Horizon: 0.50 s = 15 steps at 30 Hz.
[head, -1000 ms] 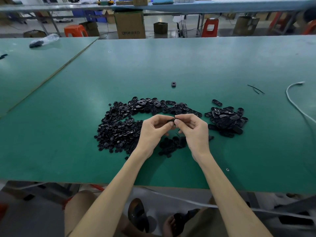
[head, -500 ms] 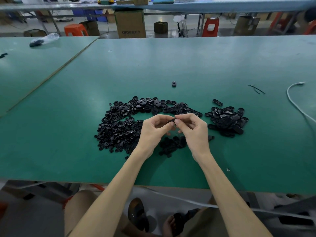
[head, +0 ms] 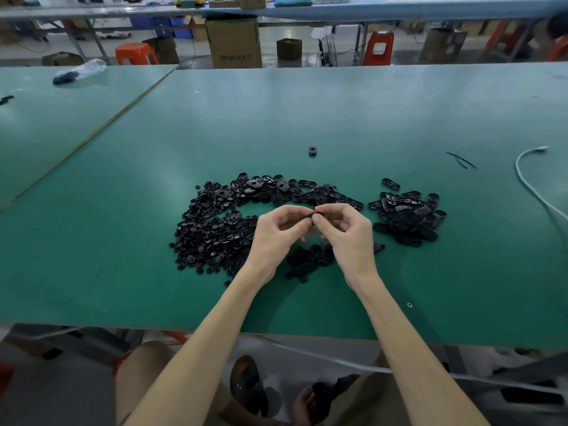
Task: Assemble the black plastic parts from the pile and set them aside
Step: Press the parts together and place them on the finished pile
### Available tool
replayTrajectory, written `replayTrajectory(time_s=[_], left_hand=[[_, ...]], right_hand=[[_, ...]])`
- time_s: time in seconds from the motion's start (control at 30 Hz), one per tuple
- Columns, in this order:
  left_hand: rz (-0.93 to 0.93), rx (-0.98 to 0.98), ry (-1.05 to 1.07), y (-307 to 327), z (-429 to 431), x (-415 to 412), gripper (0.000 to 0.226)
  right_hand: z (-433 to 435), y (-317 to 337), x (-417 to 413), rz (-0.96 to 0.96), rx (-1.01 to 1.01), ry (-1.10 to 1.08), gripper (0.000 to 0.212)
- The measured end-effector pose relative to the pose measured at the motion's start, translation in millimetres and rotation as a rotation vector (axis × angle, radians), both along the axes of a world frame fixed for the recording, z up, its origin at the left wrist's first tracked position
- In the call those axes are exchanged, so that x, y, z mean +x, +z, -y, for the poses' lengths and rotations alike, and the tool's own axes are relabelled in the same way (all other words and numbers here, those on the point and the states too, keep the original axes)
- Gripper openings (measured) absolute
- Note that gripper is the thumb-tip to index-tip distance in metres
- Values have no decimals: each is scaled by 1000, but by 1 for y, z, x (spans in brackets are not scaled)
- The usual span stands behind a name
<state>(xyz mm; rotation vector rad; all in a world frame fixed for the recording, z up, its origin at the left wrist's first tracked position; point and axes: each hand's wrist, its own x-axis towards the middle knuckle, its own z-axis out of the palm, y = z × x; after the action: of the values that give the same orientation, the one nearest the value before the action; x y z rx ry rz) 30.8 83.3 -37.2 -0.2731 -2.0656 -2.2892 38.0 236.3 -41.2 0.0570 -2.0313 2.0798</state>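
A big pile of small black plastic parts spreads over the green table, left of and behind my hands. My left hand and my right hand meet above the pile and pinch one small black part between their fingertips; most of it is hidden by the fingers. To the right lies a smaller heap of oval black pieces. More black parts lie under my hands.
A single black part sits alone farther back. Thin black strips and a white cable lie at the right. A plastic bag rests on the left table. Boxes and stools stand beyond the far edge.
Hardly anything has moved. Both hands stay together over the pile, fingertips working the same small part.
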Motion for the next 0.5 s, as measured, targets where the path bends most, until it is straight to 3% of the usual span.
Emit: replayTrajectory(time_s=[0.5], left_hand=[[18,-55,21,-2,1,0,12]], right_hand=[[2,2,0,-2,13,-1,16]])
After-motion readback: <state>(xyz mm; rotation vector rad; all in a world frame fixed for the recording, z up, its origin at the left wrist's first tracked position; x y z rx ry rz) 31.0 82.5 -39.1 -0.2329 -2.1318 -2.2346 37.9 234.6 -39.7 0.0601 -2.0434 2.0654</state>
